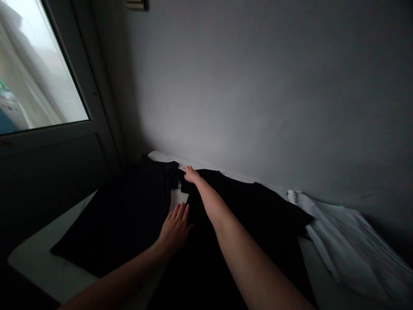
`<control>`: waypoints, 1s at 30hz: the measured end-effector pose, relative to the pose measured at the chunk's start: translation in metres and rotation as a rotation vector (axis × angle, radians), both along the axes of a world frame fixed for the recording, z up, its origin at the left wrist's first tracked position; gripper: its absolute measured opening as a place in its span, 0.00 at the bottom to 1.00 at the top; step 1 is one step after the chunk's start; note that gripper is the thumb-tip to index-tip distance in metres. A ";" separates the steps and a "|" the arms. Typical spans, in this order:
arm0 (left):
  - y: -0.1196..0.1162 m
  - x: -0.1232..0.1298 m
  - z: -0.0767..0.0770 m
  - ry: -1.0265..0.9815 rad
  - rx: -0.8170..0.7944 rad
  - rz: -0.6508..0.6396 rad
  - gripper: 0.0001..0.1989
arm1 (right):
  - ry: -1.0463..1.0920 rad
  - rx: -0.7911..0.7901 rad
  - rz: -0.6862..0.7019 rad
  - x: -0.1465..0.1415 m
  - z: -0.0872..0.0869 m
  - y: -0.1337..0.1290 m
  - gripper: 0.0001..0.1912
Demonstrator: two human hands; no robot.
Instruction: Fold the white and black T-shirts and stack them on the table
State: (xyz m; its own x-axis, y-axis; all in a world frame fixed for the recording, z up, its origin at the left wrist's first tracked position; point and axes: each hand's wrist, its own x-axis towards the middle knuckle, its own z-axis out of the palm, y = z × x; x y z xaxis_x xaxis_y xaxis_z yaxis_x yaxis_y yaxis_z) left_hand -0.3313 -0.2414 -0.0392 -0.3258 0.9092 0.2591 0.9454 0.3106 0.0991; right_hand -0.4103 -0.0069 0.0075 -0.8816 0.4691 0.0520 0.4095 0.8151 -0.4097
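"What do we see of our own body here?"

"Two bare, slim forearms (245, 258), we'd say, tapering to a left hand (174, 230) and a right hand (192, 174) — both long-fingered and narrow."

Dim grey wall (258, 86) beside a dark-framed window (38, 69) with pale daylight

Dark cloth (109, 219), left: near-black, possibly navy, though the dim light makes it hard to call; no pattern seen. Black fabric (251, 206), centre: plain, no print visible. Crumpled white cloth (345, 241), right: white with pale grey fold shadows. White surface (38, 267) beneath, plain. Wall (258, 86): smooth mid-grey, paler at centre. Door frame (64, 172): charcoal. Window glass (41, 73): washed-out grey-white, with a small teal patch (6, 116) at lower left.
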 end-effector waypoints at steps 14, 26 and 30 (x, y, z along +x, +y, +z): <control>-0.026 0.041 0.055 -0.238 -0.252 0.088 0.12 | 0.591 -0.396 -0.363 0.086 0.012 0.082 0.16; -0.040 0.111 0.069 -0.357 -0.403 -0.062 0.19 | 0.840 -0.673 -0.614 0.169 -0.010 0.104 0.07; -0.042 0.120 0.068 -0.406 -0.360 -0.090 0.19 | 0.835 -0.684 -0.627 0.175 -0.013 0.106 0.08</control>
